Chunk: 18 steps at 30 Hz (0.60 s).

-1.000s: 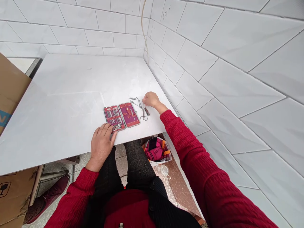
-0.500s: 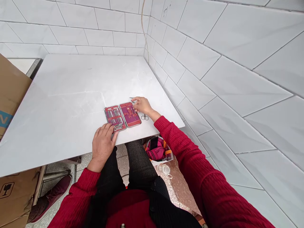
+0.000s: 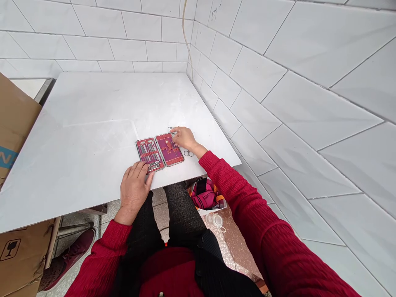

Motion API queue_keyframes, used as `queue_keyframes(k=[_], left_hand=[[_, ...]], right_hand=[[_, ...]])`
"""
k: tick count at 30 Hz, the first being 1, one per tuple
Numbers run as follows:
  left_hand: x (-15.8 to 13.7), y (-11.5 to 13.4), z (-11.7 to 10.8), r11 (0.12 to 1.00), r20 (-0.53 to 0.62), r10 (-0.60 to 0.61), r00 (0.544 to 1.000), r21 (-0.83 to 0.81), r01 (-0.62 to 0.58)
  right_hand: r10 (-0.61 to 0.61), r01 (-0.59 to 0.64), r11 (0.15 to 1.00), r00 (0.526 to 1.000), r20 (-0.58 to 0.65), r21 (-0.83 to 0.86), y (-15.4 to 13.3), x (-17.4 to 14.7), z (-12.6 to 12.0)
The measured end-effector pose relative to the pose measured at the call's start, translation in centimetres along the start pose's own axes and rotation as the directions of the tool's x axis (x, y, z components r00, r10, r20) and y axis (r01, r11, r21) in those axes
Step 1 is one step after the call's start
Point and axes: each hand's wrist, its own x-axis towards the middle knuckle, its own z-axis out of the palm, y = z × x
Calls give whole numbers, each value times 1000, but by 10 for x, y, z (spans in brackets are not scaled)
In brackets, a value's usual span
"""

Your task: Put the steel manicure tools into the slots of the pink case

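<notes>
An open red manicure case (image 3: 170, 156) lies near the front edge of the white desk (image 3: 93, 148), toward its right front corner. The left hand (image 3: 134, 189) rests at the case's near left corner, beside the nail clippers (image 3: 154, 166), four fingers together, thumb apart. The right hand (image 3: 184, 138) is at the case's right edge, fingertips bunched; whether they pinch anything I cannot tell. Partly hidden scissors (image 3: 189, 153) lie just right of the case.

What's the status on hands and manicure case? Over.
Left hand at near left corner of open manicure case. Right hand over its right half, grip unclear. Scissors beside case, partly hidden by right hand.
</notes>
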Motion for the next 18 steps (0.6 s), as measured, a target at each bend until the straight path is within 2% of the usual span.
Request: queue_keyframes(k=[7, 12, 18], left_hand=[[0, 0, 0, 1000, -3, 4, 1000, 13, -4], [0, -1, 0, 1000, -9, 4, 1000, 4, -4], [1, 1, -1, 1000, -5, 2, 1000, -3, -2]], right_hand=[[-50, 51, 979, 999, 9, -197, -8, -2, -1], [-113, 108, 916, 994, 11, -387, -12, -2, 2], [-130, 123, 839, 991, 24, -530, -20, -8, 5]])
